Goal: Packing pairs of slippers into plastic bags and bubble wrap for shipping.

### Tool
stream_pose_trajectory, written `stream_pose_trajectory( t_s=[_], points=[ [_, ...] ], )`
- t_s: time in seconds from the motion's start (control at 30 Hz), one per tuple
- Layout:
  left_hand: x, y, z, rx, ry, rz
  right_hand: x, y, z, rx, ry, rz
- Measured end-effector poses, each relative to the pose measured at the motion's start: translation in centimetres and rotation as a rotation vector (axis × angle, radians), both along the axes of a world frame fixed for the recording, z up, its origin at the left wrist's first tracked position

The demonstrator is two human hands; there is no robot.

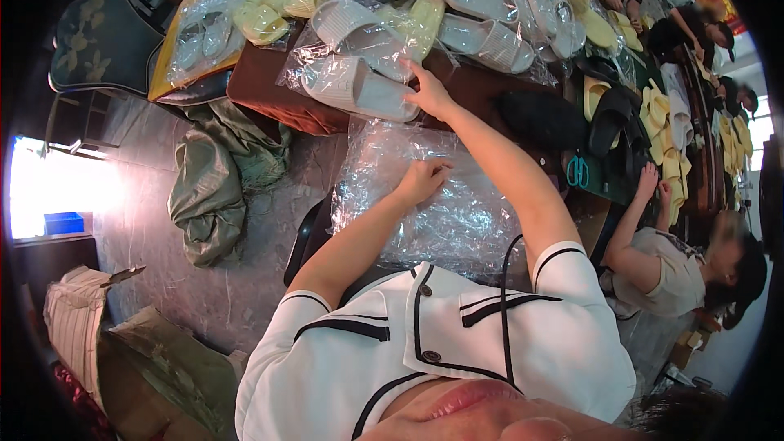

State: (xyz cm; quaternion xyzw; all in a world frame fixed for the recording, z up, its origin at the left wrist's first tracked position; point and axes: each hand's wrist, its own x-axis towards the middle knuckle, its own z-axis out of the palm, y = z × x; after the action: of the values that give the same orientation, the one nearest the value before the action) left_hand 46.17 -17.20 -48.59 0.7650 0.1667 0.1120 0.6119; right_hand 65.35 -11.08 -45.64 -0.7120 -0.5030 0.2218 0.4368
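Observation:
A pair of white slippers [351,86] in a clear bag lies at the near edge of the brown-covered table, in front of me. My right hand [429,91] reaches forward to their heel ends, thumb and fingers spread and touching them. On my lap, below the table edge, lies a stack of clear plastic bags [392,229]. Over its upper part my left hand [423,181] is closed, thumb and fingertips pinched together on the bag film. Just past my right hand is a pale yellow slipper [425,20], also under clear film.
More bagged slippers [486,33] crowd the table. Beside my right forearm are a black bundle [539,118] and teal-handled scissors [577,171]. A green sack [208,196] slumps on the floor at left, with an opened carton [155,359] nearer. Several people work along the right.

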Motion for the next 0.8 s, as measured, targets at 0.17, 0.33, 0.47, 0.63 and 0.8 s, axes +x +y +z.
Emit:
stream_pose_trajectory(
  t_s=[0.17, 0.33, 0.47, 0.63, 0.8],
  points=[
    [-0.2, 0.0, -1.8, 0.250, -0.089, -0.015, -1.1, 1.5, 0.4, 0.042, 0.152, -0.022],
    [-0.4, 0.0, 1.1, 0.528, 0.038, -0.186, 0.0, 1.7, 0.4, 0.151, 0.448, -0.082],
    [-1.0, -0.4, 4.4, 0.997, 0.072, -0.411, 1.8, 1.3, 3.0, 0.346, 0.369, -0.071],
    [-2.2, -0.3, 11.0, 1.006, 0.092, -0.431, 4.1, -3.1, 10.2, 0.460, 0.600, -0.066],
    [-4.5, 5.1, 14.2, 0.359, -0.021, -0.164, 6.3, -12.4, 16.4, 0.392, 0.579, -0.066]
  ],
)
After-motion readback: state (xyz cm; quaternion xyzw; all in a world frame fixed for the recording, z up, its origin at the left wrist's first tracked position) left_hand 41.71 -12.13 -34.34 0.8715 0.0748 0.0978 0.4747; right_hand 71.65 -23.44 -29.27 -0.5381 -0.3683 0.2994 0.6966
